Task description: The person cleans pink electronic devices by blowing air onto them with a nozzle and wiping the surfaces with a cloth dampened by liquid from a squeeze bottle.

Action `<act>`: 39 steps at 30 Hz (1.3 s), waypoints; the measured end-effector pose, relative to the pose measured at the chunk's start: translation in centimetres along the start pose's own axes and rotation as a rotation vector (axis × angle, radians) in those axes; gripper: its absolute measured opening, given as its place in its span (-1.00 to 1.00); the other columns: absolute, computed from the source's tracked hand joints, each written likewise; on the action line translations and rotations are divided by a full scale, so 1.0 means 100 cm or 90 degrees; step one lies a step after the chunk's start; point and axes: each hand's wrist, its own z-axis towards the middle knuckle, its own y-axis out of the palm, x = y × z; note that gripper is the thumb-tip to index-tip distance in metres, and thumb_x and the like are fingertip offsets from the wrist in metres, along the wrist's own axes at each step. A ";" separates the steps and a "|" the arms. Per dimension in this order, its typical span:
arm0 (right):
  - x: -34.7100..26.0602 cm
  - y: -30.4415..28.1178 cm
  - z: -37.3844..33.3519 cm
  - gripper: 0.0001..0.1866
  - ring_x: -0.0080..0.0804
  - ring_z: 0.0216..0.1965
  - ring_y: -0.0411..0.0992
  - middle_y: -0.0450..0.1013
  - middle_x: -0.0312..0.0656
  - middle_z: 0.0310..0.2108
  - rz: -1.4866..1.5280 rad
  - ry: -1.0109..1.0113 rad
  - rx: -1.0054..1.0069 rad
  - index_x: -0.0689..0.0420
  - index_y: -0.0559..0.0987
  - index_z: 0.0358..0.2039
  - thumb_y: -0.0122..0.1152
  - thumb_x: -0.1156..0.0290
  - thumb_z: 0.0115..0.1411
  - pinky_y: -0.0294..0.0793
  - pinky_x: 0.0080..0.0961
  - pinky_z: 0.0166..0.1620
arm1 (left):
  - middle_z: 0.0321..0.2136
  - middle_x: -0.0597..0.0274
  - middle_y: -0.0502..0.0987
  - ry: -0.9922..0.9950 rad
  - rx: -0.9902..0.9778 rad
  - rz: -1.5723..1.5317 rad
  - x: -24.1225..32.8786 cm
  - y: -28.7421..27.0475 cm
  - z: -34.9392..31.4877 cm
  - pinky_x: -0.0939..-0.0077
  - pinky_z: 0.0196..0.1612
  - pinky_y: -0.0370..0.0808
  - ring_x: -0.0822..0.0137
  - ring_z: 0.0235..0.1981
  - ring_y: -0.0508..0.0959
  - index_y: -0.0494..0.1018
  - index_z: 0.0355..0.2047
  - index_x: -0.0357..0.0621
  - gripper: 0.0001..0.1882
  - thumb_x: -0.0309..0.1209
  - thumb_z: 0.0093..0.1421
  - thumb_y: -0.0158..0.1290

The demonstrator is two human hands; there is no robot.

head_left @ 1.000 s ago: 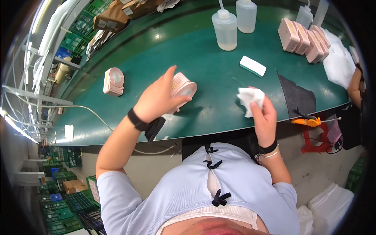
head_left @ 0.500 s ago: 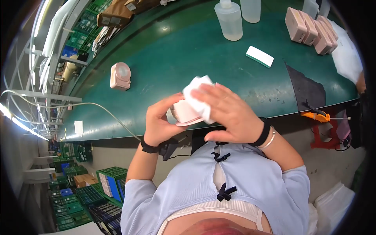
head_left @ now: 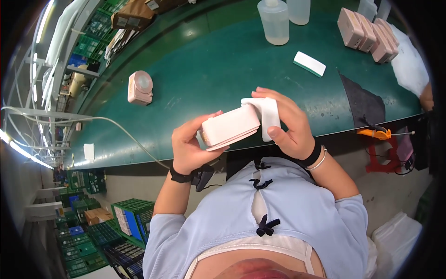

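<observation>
My left hand (head_left: 188,142) grips a pale pink box-shaped device (head_left: 231,125) by its left end, thumb below and fingers behind. The device is tilted, with its flat side toward me. In my right hand (head_left: 292,128) is a folded white cloth (head_left: 269,118), pinched between thumb and fingers beside the device's right end. The cloth's upper corner reaches over to that end; whether it touches cannot be told. Another pink device with a round clear top (head_left: 140,87) stands on the bench to the left.
On the green bench (head_left: 204,65) are a white block with a green underside (head_left: 309,64), a translucent bottle (head_left: 274,23), several pink devices (head_left: 350,29) and a dark cloth (head_left: 364,100). An orange-handled tool (head_left: 378,135) sits at the front edge. A cable (head_left: 123,130) hangs at left; green crates (head_left: 132,214) stand below.
My right hand has moved right and turned, taking the cloth off the device's upper face to its right end. More of the pink device now shows; my left hand still holds it.
</observation>
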 end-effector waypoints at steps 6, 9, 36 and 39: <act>-0.044 0.019 0.024 -0.30 -0.05 0.36 0.15 0.21 -0.07 0.34 -0.101 -0.110 -0.125 0.21 0.45 0.15 0.14 -0.14 0.23 0.11 -0.04 0.33 | -0.36 0.17 0.64 0.003 -0.061 0.064 0.010 -0.003 -0.001 0.50 -0.22 0.51 0.37 -0.33 0.63 0.58 -0.16 -0.31 -0.44 -0.45 -0.26 0.43; -0.040 0.026 0.025 -0.30 -0.08 0.40 0.08 0.18 -0.11 0.36 -0.111 -0.156 -0.152 0.17 0.42 0.17 0.16 -0.12 0.22 0.07 -0.03 0.35 | -0.40 0.17 0.64 -0.012 -0.063 0.148 0.027 0.001 -0.003 0.52 -0.27 0.51 0.42 -0.36 0.62 0.58 -0.20 -0.31 -0.47 -0.43 -0.26 0.43; -0.017 0.027 0.018 -0.28 -0.01 0.32 0.19 0.26 0.03 0.27 0.204 0.139 0.204 0.33 0.26 0.27 0.08 0.00 0.32 0.13 -0.23 0.31 | 0.05 0.02 0.51 -0.399 -0.118 -1.113 -0.050 0.006 -0.001 0.13 -0.15 0.63 0.13 -0.02 0.58 0.33 0.20 -0.23 -0.40 -0.01 0.37 -0.19; -0.015 0.020 0.036 -0.36 -0.06 0.27 0.28 0.28 0.06 0.25 0.236 0.094 0.177 0.33 0.35 0.20 0.04 0.03 0.35 0.19 -0.29 0.28 | 0.07 0.01 0.49 -0.416 -0.130 -1.113 -0.055 0.004 -0.009 0.11 -0.19 0.64 0.11 -0.02 0.58 0.31 0.21 -0.22 -0.41 -0.02 0.38 -0.21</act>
